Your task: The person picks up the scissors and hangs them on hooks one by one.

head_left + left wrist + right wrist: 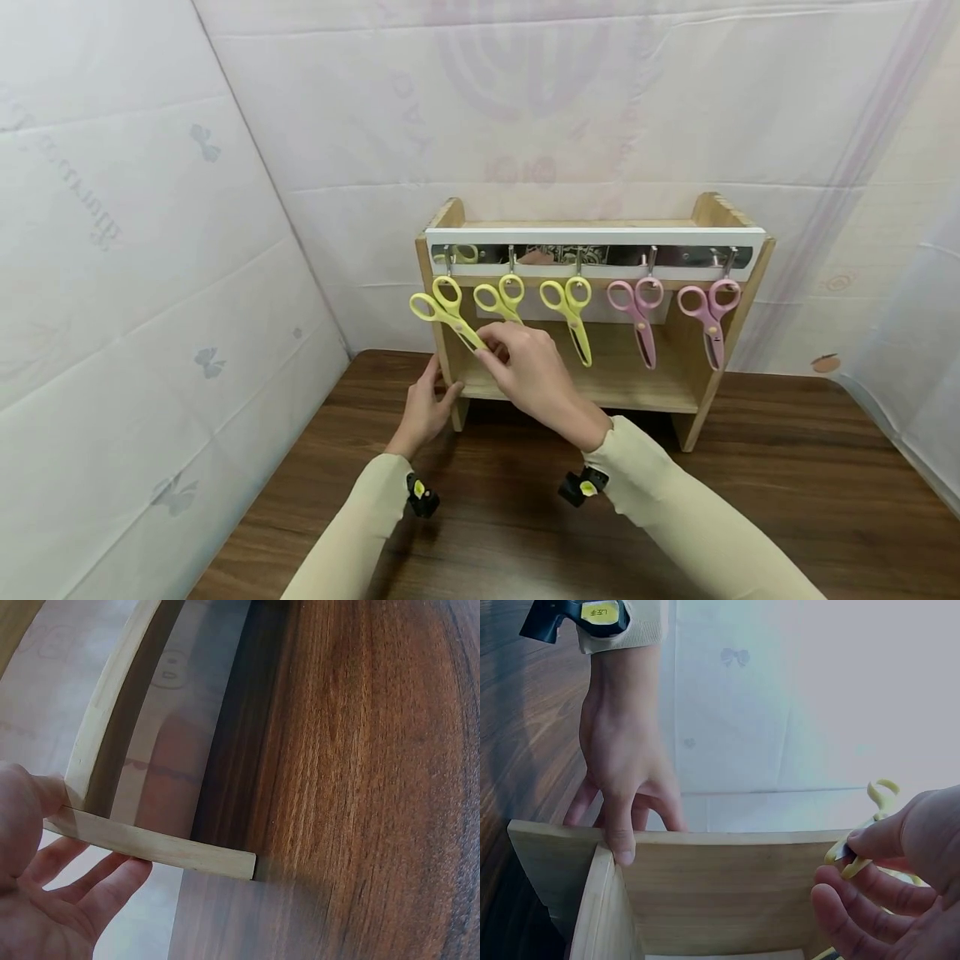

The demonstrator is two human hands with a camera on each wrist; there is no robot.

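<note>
My right hand (pixel 532 371) pinches the leftmost yellow scissors (pixel 448 310) by the blade end, between thumb and fingers. They tilt, with the handle loops up by the left hook (pixel 448 260); whether a loop sits on it I cannot tell. Behind that hand, a second pair of yellow scissors (pixel 500 298) is partly hidden. A third yellow pair (pixel 567 304) hangs further right. Low on the left side of a wooden shelf (pixel 600 367), my left hand (pixel 426 412) grips the side panel (pixel 172 851), thumb inside and fingers outside.
Two pink pairs of scissors, one (pixel 637 315) beside the other (pixel 709 315), hang at the right of the white hook rail (pixel 600 235). The shelf stands on a dark wooden table (pixel 510 517). White printed sheeting (pixel 360 125) rises behind and at the sides.
</note>
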